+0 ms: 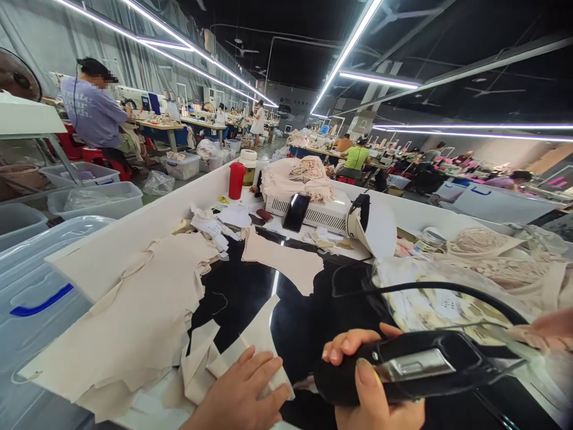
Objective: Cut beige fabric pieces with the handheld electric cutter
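Observation:
My left hand lies on a folded beige fabric piece at the front of the shiny black tabletop, its fingers stretched out. My right hand is wrapped round a black corded hand tool with a silver metal plate on its upper side. Its exact kind is not clear, and its far end blurs at the right. Left of my hands spreads a stack of cut beige fabric. Farther back, a single curved beige piece lies flat.
A white machine box carries piled beige fabric, and a phone leans on it. A red cup stands behind. On the right are a scrap-filled plastic bag and another person's blurred hand. Plastic bins stand left.

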{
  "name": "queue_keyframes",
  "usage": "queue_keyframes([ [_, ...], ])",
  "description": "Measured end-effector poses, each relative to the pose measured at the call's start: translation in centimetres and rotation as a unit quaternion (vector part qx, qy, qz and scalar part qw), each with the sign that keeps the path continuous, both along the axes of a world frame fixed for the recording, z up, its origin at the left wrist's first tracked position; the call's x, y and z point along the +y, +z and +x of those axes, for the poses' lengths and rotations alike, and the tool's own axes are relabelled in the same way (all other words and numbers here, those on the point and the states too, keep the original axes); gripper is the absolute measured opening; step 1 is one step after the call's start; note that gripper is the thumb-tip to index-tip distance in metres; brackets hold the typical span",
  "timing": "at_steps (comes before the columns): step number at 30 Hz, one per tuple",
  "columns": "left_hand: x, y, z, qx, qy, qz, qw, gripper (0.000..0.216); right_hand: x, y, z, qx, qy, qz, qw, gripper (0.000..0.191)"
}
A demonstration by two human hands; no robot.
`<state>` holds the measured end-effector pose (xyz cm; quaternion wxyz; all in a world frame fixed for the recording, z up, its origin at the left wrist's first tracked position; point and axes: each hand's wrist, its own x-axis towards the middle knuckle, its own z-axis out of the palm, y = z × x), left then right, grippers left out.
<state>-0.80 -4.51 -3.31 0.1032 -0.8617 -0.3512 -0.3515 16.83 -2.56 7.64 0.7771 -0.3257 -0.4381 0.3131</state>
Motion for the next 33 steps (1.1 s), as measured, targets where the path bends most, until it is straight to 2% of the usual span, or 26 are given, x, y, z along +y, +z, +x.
queue_keyframes([
  [7, -0.1, -0.4, 0.0, -0.032, -0.001, 0.014, 0.999, 0.018, 1.3, -0.2, -0.7, -0.010, 0.009, 0.002, 1.000, 0.037],
  [15, -0.2, -0.7, -0.2, 0.002, -0.002, -0.002, 1.000, 0.022, 0.9, -0.5, -0.9, -0.021, -0.006, -0.006, 1.000, 0.033],
  [24, -0.1, -0.7, -0.1, 0.002, 0.005, 0.010, 1.000, 0.020, 1.9, 0.5, -1.8, 0.009, -0.009, -0.007, 1.000, 0.034],
  [30, 0.0, -0.3, -0.1, -0.014, 0.017, 0.030, 0.999, 0.023, 2.0, 0.1, -2.1, 0.001, 0.001, -0.010, 1.000, 0.035],
  [33, -0.3, -0.7, -0.1, 0.019, 0.014, 0.027, 0.999, 0.023, 1.8, -0.3, -1.8, -0.018, 0.003, -0.012, 1.000, 0.032],
])
